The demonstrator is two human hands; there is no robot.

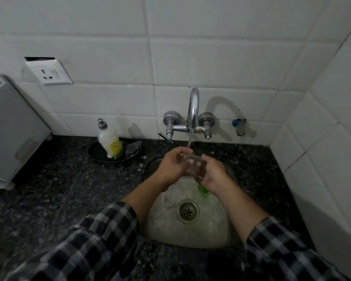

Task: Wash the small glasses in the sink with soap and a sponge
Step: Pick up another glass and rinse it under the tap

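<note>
So, the small clear drinking glass (193, 159) lies roughly sideways under the chrome tap (193, 110) stream, above the round steel sink (211, 236). Left hand (171, 167) and right hand (211, 173) each curl a grip round one end. Too blurry to tell which way the mouth points.

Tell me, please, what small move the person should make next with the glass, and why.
Probably rotate the small clear glass under the water stream so it rinses all round. Both the left hand and right hand grip it just below the running tap, so this looks like rinsing. A green glass waits in the sink for its turn.
</note>
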